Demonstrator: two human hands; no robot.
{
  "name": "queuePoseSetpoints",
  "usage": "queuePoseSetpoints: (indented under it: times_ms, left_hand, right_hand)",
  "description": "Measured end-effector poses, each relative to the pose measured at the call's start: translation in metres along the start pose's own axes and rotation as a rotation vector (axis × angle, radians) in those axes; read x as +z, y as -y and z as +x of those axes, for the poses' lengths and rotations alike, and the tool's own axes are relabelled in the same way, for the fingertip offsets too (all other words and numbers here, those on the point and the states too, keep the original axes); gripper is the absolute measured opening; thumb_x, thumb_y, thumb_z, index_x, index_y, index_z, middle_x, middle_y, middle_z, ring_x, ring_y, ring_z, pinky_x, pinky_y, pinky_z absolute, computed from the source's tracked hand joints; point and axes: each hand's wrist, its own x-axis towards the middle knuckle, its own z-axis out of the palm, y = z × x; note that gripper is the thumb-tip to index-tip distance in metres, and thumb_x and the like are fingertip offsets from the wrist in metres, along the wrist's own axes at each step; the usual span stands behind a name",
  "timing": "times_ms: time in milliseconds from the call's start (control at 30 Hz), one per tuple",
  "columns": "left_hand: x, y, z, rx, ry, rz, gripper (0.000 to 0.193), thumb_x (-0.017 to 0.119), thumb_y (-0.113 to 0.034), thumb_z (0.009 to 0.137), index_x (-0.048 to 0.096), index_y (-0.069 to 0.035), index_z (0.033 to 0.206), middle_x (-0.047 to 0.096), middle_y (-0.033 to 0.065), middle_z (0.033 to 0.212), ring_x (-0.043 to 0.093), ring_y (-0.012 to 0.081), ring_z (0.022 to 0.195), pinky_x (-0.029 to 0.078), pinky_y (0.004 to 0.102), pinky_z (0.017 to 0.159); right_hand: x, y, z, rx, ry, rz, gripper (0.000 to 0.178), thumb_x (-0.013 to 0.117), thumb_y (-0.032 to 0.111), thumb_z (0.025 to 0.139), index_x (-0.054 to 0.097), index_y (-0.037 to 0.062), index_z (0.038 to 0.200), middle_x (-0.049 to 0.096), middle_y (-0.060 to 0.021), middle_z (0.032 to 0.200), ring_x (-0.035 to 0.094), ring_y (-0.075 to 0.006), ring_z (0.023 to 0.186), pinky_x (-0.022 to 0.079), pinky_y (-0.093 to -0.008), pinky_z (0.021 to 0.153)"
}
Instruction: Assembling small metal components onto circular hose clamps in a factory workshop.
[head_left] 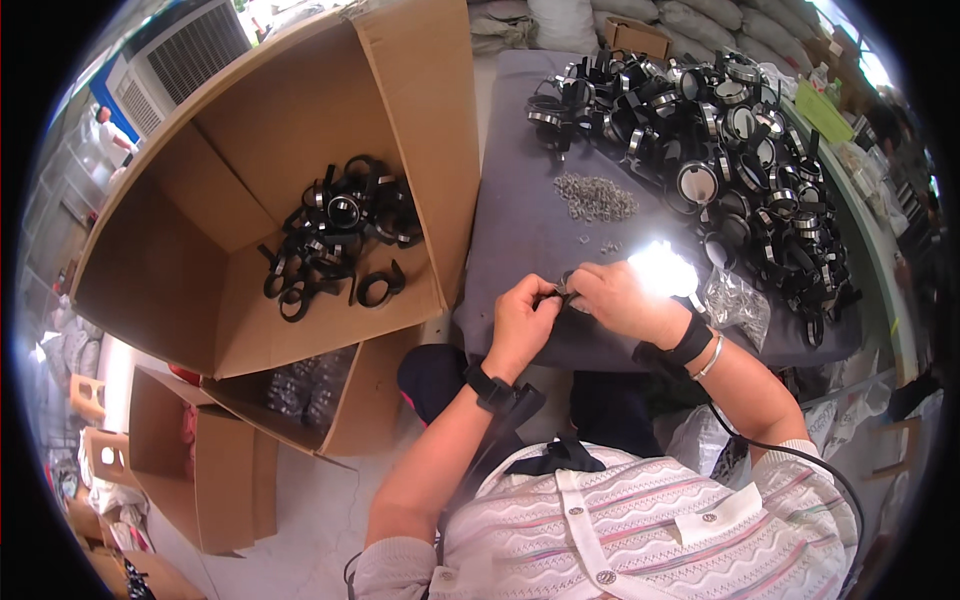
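Close together over the near side of the grey-covered table (510,230), both my hands pinch a small black part (566,290), mostly hidden by the fingers. My left hand (524,322) grips it from the left, fingertips pressed together. From the other side my right hand (622,300) closes on it with thumb and fingers. Just beyond them lies a heap of small metal rings or nuts (596,198), with a few loose ones nearer. A large pile of black and silver ring-shaped parts with tabs (697,184) covers the table's far and right side.
A bright lamp (664,272) glares beside my right hand. Next to it sits a clear bag of small metal pieces (737,308). At the left, a big open cardboard box (150,270) contains several black ring parts (343,212). Smaller boxes (235,480) stand below; sacks (690,40) line the back.
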Motion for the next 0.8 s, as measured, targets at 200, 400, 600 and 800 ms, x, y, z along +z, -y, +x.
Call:
queuePoseSetpoints:
  times_ms: [200,400,600,800]
  left_hand:
    - [0.0,0.001,-0.008,0.242,-0.029,0.354,0.023,0.07,-0.005,0.07,0.056,0.0,0.088,0.061,0.0105,0.067,0.059,0.0196,0.056,0.046,0.0302,0.054]
    - [0.001,0.003,-0.005,0.358,-0.059,0.42,0.024,0.071,-0.006,0.071,0.056,-0.001,0.089,0.063,0.0141,0.07,0.063,0.0287,0.06,0.048,0.0328,0.054]
    - [-0.001,0.003,-0.008,0.34,-0.059,0.406,0.024,0.07,-0.004,0.07,0.056,-0.001,0.09,0.063,0.0138,0.071,0.064,0.0275,0.063,0.048,0.0317,0.057]
    - [-0.001,0.004,-0.017,0.283,-0.06,0.212,0.028,0.067,-0.001,0.069,0.058,-0.003,0.096,0.063,0.0145,0.073,0.064,0.0287,0.067,0.048,0.0337,0.06]
  right_hand:
    - [0.001,-0.003,0.005,-0.022,-0.012,0.01,0.019,0.066,0.009,0.074,0.049,0.0029,0.081,0.056,-0.0116,0.073,0.058,-0.0328,0.065,0.046,-0.0411,0.055]
    - [0.0,-0.006,0.016,0.012,0.006,0.097,0.016,0.066,0.008,0.072,0.053,0.0027,0.079,0.059,-0.0112,0.072,0.06,-0.0326,0.067,0.047,-0.0404,0.057]
    - [0.001,-0.001,0.009,0.121,-0.048,0.167,0.015,0.066,0.007,0.072,0.055,0.0015,0.079,0.062,-0.0116,0.074,0.061,-0.0336,0.071,0.048,-0.0387,0.06]
    - [0.008,0.019,-0.013,0.274,-0.173,0.421,0.015,0.064,0.001,0.076,0.052,0.0009,0.086,0.065,-0.0161,0.091,0.062,-0.0356,0.079,0.05,-0.0363,0.067]
